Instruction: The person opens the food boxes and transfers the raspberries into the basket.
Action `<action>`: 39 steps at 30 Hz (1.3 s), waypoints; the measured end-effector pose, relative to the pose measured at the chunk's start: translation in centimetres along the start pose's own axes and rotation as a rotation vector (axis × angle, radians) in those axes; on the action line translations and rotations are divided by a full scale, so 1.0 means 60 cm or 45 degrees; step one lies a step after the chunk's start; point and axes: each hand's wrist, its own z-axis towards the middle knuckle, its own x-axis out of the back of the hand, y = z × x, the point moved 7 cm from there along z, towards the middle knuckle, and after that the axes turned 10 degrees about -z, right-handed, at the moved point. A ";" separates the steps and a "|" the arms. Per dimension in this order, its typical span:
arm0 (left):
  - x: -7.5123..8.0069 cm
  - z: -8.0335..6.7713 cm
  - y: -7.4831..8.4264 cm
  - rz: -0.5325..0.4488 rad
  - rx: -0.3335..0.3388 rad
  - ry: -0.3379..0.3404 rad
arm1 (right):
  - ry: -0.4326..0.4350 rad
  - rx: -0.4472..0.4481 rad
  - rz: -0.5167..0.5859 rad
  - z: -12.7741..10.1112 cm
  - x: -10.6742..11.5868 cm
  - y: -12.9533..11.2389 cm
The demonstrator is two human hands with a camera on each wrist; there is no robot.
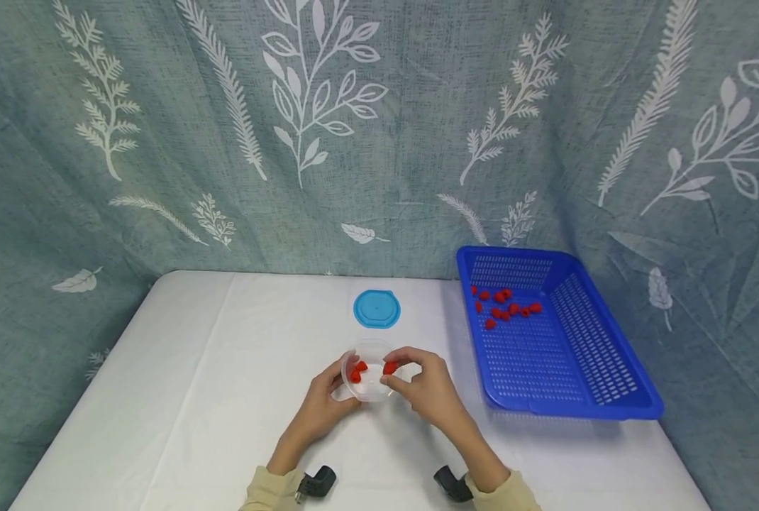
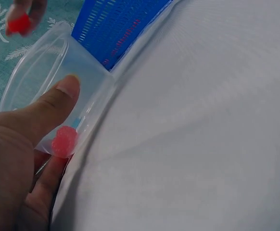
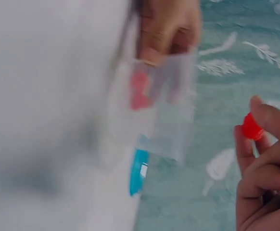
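Note:
A small clear plastic cup (image 1: 368, 380) stands on the white table (image 1: 226, 397) in front of me. My left hand (image 1: 328, 397) grips its left side, the thumb (image 2: 58, 98) pressed on the wall. Red berries (image 1: 357, 371) lie inside the cup (image 2: 53, 82); one berry (image 2: 64, 140) shows through the wall. My right hand (image 1: 418, 387) pinches a red berry (image 1: 389, 367) at the cup's right rim. That pinched berry (image 3: 251, 129) sits between fingertips, beside the cup (image 3: 166, 110).
A blue round lid (image 1: 377, 309) lies flat behind the cup. A blue slotted basket (image 1: 584, 383) with several red berries (image 1: 503, 306) sits at the right. A leaf-patterned curtain (image 1: 354, 128) hangs behind the table.

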 end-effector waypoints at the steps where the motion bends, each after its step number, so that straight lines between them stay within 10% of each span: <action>1: 0.000 0.000 0.000 0.006 0.003 -0.001 | 0.012 -0.006 0.045 -0.002 0.011 0.000; 20: 0.000 0.001 0.005 0.001 0.017 -0.007 | 0.225 0.211 0.068 0.034 0.247 -0.014; 39: -0.002 -0.001 -0.004 0.007 0.007 0.004 | 0.109 -0.060 -0.276 0.146 0.343 0.208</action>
